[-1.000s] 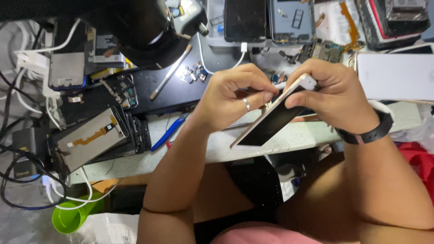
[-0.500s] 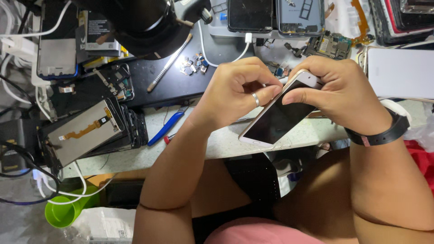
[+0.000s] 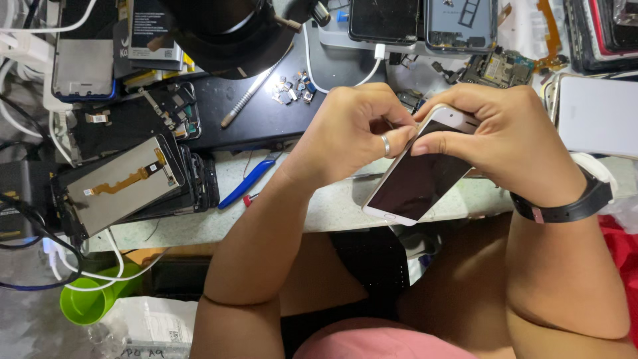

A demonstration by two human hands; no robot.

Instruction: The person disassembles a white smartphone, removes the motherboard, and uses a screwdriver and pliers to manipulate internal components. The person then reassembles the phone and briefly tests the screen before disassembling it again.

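A white smartphone [image 3: 415, 183] with a dark screen is held tilted above the workbench edge. My right hand [image 3: 508, 143], with a black wristband, grips its upper end from the right. My left hand [image 3: 355, 129], wearing a ring, pinches the phone's top left edge with thumb and fingertips. The phone's lower end with its home button points toward me, over the bench's pale front edge [image 3: 292, 213].
Left of my hands lie stacked screen panels [image 3: 123, 183], blue-handled pliers [image 3: 249, 179], a metal tool [image 3: 249, 93] and small loose parts [image 3: 292, 90] on a black mat. Phones and circuit boards sit at the back, a white slab [image 3: 595, 116] at right, a green cup [image 3: 90, 302] below.
The view has shifted slightly. The phone has tipped to show more of its dark screen, and both hands have closed in on its upper end.
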